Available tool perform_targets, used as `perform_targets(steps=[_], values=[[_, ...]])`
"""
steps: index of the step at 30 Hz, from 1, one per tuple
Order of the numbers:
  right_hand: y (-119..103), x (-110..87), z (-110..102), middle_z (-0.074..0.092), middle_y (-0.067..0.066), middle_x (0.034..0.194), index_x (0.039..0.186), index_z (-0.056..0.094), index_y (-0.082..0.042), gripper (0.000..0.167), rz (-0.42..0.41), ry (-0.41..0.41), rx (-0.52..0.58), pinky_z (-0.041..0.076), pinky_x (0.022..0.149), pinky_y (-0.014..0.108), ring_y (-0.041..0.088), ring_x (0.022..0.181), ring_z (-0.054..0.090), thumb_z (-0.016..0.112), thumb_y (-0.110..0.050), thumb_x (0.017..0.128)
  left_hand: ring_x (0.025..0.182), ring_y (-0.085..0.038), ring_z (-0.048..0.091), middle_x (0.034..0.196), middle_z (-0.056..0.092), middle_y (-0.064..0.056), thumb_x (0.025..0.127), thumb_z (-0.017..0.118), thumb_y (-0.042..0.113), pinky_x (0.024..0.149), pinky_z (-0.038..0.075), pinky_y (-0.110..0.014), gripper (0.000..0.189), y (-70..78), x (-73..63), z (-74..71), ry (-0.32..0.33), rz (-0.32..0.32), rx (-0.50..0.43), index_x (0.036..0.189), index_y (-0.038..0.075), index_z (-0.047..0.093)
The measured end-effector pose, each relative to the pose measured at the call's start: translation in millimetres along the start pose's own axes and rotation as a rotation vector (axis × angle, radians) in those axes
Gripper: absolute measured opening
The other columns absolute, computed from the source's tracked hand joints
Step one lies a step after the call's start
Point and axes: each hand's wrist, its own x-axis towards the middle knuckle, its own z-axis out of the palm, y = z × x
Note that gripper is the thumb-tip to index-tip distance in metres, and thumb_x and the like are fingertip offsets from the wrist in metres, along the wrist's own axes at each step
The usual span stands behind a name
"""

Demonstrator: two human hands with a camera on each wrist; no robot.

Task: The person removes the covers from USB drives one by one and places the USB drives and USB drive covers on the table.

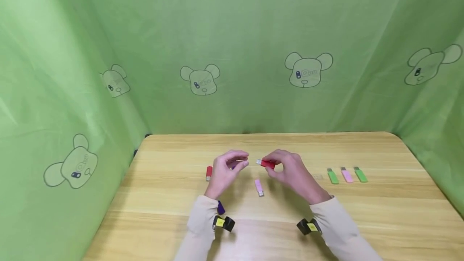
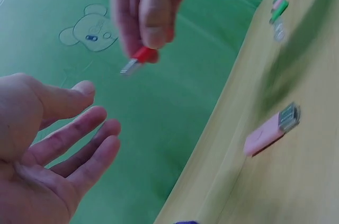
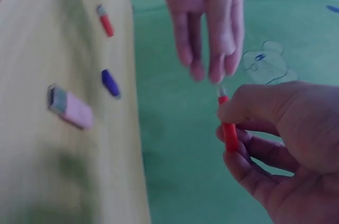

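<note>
My right hand [image 1: 290,168] pinches a red USB stick [image 1: 268,164] above the table, its metal plug pointing left. In the right wrist view the thumb presses on the red body of that USB stick [image 3: 229,128]. Facing it, my left hand [image 1: 225,172] is held up with loosely bent fingers and nothing between them; a small gap separates it from the plug. On the table between the hands lies a pink USB stick [image 1: 259,187], its plug toward me. Behind the left fingers a purple USB stick [image 3: 110,83] is mostly hidden in the head view.
Left of the left hand lies another red USB stick [image 1: 209,173]. A purple one [image 1: 220,208] is partly covered by the left sleeve. At right are a clear piece [image 1: 317,177], a green stick [image 1: 332,176], a pink stick [image 1: 346,175] and another green stick [image 1: 360,174]. Green curtains [image 1: 246,108] surround the table.
</note>
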Motion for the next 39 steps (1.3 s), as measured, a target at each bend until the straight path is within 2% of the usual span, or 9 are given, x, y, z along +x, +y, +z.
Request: perform_targets(steps=[6,11,15,20,26,33,39], values=[[-15,-2.5,-9,0.075,-0.001,0.097,0.101,0.078,-0.007,0.027,-0.087,0.008,0.011,0.063,0.076,0.029,0.013,0.085,0.07,0.085,0.006,0.078,0.101,-0.029,0.073,0.111,0.074,-0.017,0.088,0.078,-0.001,0.093,0.061,-0.041,0.028,4.3,-2.2,8.4,-0.085,0.001,-0.035,0.115,-0.003,0.073],[-22,-2.6,-16,0.075,0.0,0.098,0.102,0.078,-0.006,0.028,-0.121,-0.008,0.013,0.063,0.078,0.028,0.013,0.086,0.07,0.085,0.007,0.078,0.1,-0.033,0.073,0.108,0.076,-0.013,0.087,0.08,0.0,0.094,0.06,-0.042,0.027,10.4,-3.2,12.1,-0.105,0.011,-0.044,0.113,-0.001,0.074],[-25,-3.4,-19,0.074,0.0,0.097,0.1,0.078,-0.006,0.028,-0.142,-0.01,0.003,0.063,0.078,0.028,0.012,0.086,0.069,0.085,0.007,0.077,0.102,-0.037,0.072,0.109,0.075,-0.013,0.087,0.08,0.0,0.096,0.06,-0.039,0.023,14.3,-4.5,13.8,-0.106,0.024,-0.068,0.11,-0.001,0.075],[-26,-4.9,-19,0.074,0.001,0.096,0.099,0.078,-0.005,0.027,-0.16,0.008,-0.012,0.063,0.077,0.028,0.013,0.085,0.069,0.086,0.007,0.076,0.103,-0.026,0.073,0.11,0.075,-0.013,0.087,0.079,-0.001,0.097,0.059,-0.036,0.019,16.9,-5.9,15.9,-0.092,0.049,-0.096,0.106,-0.002,0.076],[-29,-6.1,-18,0.074,0.001,0.096,0.098,0.078,-0.006,0.026,-0.159,0.011,-0.021,0.063,0.076,0.027,0.013,0.085,0.069,0.088,0.004,0.076,0.1,-0.02,0.073,0.106,0.076,-0.011,0.085,0.082,0.001,0.093,0.061,-0.035,0.017,17.3,-7.9,16.1,-0.069,0.038,-0.08,0.101,-0.001,0.079],[-28,-6.7,-22,0.075,0.001,0.098,0.099,0.078,-0.008,0.026,-0.146,-0.024,0.004,0.063,0.079,0.028,0.014,0.088,0.071,0.087,0.003,0.077,0.1,-0.017,0.072,0.106,0.077,-0.009,0.084,0.083,0.0,0.09,0.061,-0.034,0.017,18.6,-9.0,13.9,-0.097,0.016,-0.056,0.1,0.0,0.08],[-31,-8.2,-20,0.076,0.001,0.096,0.098,0.078,-0.008,0.027,-0.122,0.015,0.011,0.063,0.079,0.029,0.013,0.087,0.07,0.087,0.003,0.076,0.099,-0.017,0.073,0.105,0.077,-0.009,0.083,0.083,-0.001,0.09,0.061,-0.034,0.016,22.0,-9.3,14.0,-0.081,0.025,-0.047,0.099,0.0,0.08]])
